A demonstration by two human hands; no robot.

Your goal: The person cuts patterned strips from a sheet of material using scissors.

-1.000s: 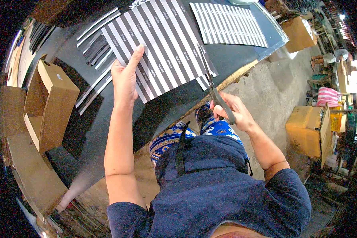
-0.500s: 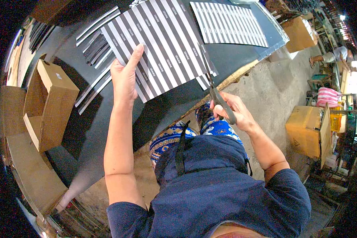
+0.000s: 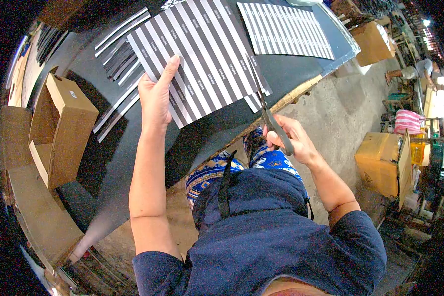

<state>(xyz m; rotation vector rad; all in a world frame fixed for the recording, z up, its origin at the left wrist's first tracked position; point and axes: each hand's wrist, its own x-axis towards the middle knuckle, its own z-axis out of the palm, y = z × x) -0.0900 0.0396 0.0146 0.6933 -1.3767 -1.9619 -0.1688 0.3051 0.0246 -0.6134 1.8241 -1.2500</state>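
Note:
My left hand (image 3: 154, 96) grips a black-and-white striped sheet (image 3: 202, 59) printed with the word GENUINE, thumb on top and fingers underneath. My right hand (image 3: 292, 138) is closed round the dark handles of a pair of scissors (image 3: 269, 116). The scissor blades lie at the sheet's right edge, along a stripe there. Below that edge, a short striped piece (image 3: 253, 102) shows on the table. Left of the held sheet lie several cut strips (image 3: 116, 111), some partly hidden under it.
Another striped sheet (image 3: 286, 30) lies at the back right of the dark table (image 3: 118, 182). An open cardboard box (image 3: 71, 128) stands at the left. Cardboard boxes (image 3: 382, 163) sit on the floor at the right, where a person (image 3: 419, 69) is bent over farther off.
The held sheet has shifted very slightly to the right. Both hands and the scissors are nearly where they were.

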